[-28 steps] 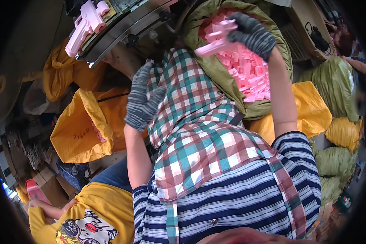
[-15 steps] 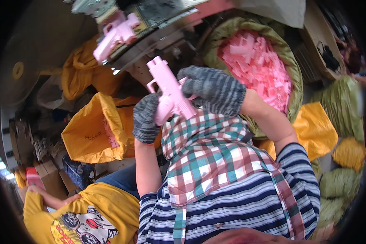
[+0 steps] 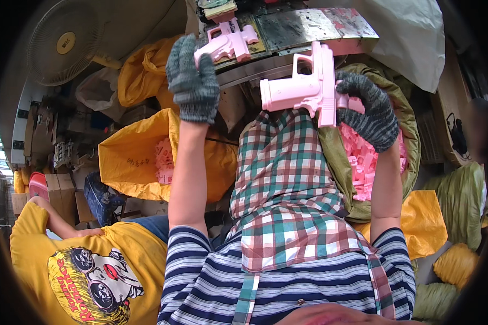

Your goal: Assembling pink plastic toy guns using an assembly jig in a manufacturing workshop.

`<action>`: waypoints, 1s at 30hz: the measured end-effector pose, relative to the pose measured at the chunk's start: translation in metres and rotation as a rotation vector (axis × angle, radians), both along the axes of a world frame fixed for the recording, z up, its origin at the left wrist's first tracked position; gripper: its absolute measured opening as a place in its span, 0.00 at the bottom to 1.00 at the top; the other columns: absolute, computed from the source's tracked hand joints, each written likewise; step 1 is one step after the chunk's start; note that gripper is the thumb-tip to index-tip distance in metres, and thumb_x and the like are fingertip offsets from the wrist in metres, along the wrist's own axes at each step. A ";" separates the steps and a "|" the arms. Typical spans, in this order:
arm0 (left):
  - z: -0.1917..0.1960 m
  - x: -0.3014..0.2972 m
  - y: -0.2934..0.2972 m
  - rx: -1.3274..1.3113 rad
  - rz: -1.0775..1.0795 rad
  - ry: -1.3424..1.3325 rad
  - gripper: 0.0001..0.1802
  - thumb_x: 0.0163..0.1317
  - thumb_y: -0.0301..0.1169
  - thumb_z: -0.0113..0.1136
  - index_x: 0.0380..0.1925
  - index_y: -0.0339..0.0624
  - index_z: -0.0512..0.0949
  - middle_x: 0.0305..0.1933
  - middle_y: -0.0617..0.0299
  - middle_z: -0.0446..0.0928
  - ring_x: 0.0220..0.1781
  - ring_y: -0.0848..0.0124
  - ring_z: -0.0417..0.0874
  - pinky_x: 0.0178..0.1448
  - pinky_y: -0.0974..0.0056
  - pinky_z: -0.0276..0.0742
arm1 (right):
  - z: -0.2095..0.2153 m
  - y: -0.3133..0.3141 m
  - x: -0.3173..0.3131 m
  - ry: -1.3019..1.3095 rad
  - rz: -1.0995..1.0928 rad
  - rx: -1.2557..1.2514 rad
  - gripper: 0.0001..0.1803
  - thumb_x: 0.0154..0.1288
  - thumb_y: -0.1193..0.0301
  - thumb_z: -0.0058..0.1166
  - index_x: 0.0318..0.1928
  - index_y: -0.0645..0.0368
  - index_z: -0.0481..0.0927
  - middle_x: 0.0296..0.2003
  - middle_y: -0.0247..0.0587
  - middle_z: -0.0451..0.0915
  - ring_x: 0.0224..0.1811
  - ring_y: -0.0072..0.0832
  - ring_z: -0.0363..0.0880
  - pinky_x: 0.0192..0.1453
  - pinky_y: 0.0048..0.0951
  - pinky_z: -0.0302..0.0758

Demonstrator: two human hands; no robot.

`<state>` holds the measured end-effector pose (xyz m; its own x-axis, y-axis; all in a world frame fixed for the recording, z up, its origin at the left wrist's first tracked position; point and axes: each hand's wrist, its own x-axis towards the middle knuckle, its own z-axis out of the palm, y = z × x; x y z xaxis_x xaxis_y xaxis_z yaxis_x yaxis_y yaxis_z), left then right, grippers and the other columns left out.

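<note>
My right hand [image 3: 370, 112], in a grey knitted glove, grips a pink plastic toy pistol [image 3: 326, 89] by a small part on its side. The barrel points up and the handle sticks out to the left. My left hand [image 3: 193, 86], gloved the same way, is raised with its fingers stretched and the thumb apart, holding nothing. Just beyond it, a second pink toy pistol [image 3: 230, 42] lies on the machine's holder; whether my fingertips touch it I cannot tell.
The machine's stained metal table [image 3: 309, 30] spans the far side. An olive sack [image 3: 409, 162] of pink plastic parts stands at right, a yellow sack [image 3: 124, 162] with pink pieces at left. A person in a yellow shirt [image 3: 135, 244] sits close at left. A fan [image 3: 65, 43] stands at far left.
My left hand has let go of the toy pistol and moved up toward the one on the machine. My right hand has carried its pistol to the right and turned it. The view has shifted.
</note>
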<state>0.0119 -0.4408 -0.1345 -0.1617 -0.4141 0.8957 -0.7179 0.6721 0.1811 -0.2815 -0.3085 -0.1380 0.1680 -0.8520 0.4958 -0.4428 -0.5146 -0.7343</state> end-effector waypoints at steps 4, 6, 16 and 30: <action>0.042 0.002 -0.011 0.650 0.155 -0.595 0.27 0.57 0.43 0.55 0.54 0.41 0.67 0.52 0.47 0.71 0.55 0.52 0.70 0.61 0.55 0.62 | -0.009 -0.006 0.005 -0.014 0.004 0.061 0.29 0.44 0.76 0.65 0.50 0.59 0.72 0.45 0.38 0.75 0.48 0.27 0.74 0.53 0.28 0.71; 0.046 0.008 -0.012 0.612 0.269 -0.692 0.28 0.57 0.44 0.54 0.56 0.46 0.65 0.50 0.49 0.71 0.52 0.52 0.71 0.57 0.54 0.65 | -0.005 -0.019 0.015 -0.065 0.009 0.001 0.30 0.44 0.75 0.66 0.51 0.60 0.71 0.45 0.39 0.76 0.48 0.27 0.74 0.53 0.28 0.72; -0.042 0.127 0.077 0.428 0.657 -0.237 0.32 0.53 0.41 0.58 0.55 0.34 0.64 0.53 0.43 0.69 0.54 0.48 0.70 0.58 0.53 0.64 | 0.009 -0.139 0.062 0.405 0.130 -0.274 0.20 0.57 0.69 0.54 0.51 0.52 0.74 0.54 0.44 0.70 0.56 0.38 0.69 0.61 0.35 0.65; -0.083 0.089 0.091 0.797 0.193 -0.238 0.27 0.56 0.31 0.57 0.56 0.37 0.65 0.57 0.46 0.67 0.59 0.52 0.66 0.63 0.57 0.60 | -0.135 -0.082 -0.086 0.483 -0.255 0.504 0.25 0.50 0.70 0.60 0.51 0.58 0.72 0.44 0.44 0.77 0.46 0.32 0.76 0.51 0.30 0.72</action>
